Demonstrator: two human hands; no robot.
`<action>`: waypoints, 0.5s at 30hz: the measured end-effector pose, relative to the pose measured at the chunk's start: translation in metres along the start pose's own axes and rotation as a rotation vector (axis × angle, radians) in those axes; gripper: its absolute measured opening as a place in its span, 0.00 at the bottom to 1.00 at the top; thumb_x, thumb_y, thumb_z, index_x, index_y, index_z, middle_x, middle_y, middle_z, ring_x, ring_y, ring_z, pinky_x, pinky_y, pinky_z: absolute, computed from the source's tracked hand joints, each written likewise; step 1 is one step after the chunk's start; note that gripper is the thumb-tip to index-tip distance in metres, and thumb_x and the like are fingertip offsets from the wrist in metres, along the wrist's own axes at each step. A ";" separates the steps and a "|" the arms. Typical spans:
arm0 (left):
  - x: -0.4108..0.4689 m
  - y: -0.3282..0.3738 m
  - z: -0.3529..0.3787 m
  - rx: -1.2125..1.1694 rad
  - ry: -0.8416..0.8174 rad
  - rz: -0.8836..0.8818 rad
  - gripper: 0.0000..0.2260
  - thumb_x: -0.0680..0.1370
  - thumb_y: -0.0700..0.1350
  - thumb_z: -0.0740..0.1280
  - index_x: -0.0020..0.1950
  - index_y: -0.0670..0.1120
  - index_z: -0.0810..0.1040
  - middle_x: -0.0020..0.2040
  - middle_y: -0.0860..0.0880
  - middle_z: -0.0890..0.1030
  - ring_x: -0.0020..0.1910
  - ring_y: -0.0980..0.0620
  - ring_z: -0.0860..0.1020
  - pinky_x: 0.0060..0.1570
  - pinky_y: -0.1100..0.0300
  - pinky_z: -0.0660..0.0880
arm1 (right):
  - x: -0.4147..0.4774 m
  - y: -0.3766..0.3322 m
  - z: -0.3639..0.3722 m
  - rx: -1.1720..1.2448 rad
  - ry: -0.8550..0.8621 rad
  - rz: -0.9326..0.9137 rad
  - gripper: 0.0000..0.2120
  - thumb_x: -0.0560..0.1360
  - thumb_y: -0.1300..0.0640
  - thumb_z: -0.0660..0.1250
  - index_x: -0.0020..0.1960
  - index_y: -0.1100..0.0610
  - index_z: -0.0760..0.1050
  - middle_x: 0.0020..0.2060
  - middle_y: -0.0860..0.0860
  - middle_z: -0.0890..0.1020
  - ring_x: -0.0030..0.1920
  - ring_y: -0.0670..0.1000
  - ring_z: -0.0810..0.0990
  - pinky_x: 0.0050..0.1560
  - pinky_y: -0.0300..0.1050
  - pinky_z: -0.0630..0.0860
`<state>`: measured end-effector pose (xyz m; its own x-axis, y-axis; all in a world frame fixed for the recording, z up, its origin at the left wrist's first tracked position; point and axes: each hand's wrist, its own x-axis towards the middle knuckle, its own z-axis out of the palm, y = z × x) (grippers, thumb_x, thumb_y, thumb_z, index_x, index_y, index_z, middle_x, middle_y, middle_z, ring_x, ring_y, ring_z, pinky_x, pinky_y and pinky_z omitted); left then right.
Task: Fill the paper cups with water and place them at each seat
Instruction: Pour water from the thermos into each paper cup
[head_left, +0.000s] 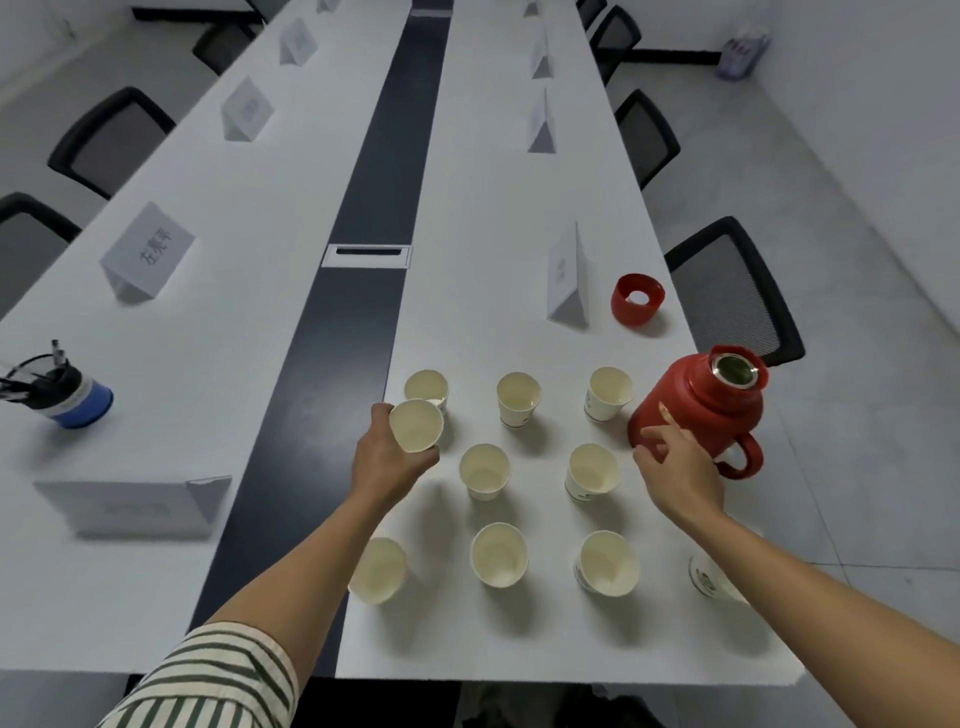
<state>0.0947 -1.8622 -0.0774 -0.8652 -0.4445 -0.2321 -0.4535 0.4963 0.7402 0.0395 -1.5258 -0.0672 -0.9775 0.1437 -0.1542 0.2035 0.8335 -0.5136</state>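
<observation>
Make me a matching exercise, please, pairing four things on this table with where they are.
Things:
1 flask
2 lid
3 pen pot
4 tilted cup

Places:
A in the left hand
B beyond the flask, near the right edge
C far left on the table
D just ahead of the right hand

Pairs: 1-D, 2-B, 3-C, 4-A.
</observation>
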 end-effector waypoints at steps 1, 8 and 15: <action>-0.001 0.013 0.003 -0.006 -0.001 0.025 0.26 0.66 0.48 0.76 0.56 0.53 0.64 0.46 0.53 0.76 0.46 0.48 0.77 0.43 0.50 0.78 | 0.001 0.004 -0.007 0.028 0.033 0.001 0.14 0.77 0.51 0.66 0.61 0.52 0.77 0.63 0.49 0.78 0.55 0.54 0.79 0.53 0.52 0.77; -0.014 0.095 0.049 -0.050 -0.045 0.196 0.28 0.65 0.49 0.77 0.59 0.52 0.66 0.50 0.52 0.78 0.51 0.47 0.78 0.49 0.49 0.78 | 0.001 0.054 -0.060 0.202 0.188 0.008 0.12 0.79 0.44 0.63 0.43 0.50 0.79 0.37 0.46 0.83 0.41 0.51 0.80 0.37 0.41 0.70; -0.040 0.145 0.107 -0.042 -0.078 0.262 0.27 0.63 0.52 0.76 0.56 0.54 0.65 0.50 0.53 0.78 0.50 0.47 0.77 0.49 0.49 0.77 | 0.037 0.099 -0.080 0.394 0.162 0.166 0.16 0.81 0.45 0.58 0.45 0.55 0.75 0.39 0.52 0.79 0.45 0.58 0.78 0.42 0.47 0.69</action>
<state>0.0411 -1.6927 -0.0281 -0.9664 -0.2456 -0.0759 -0.2043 0.5545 0.8067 0.0195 -1.3951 -0.0558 -0.9196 0.3659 -0.1433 0.3325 0.5301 -0.7800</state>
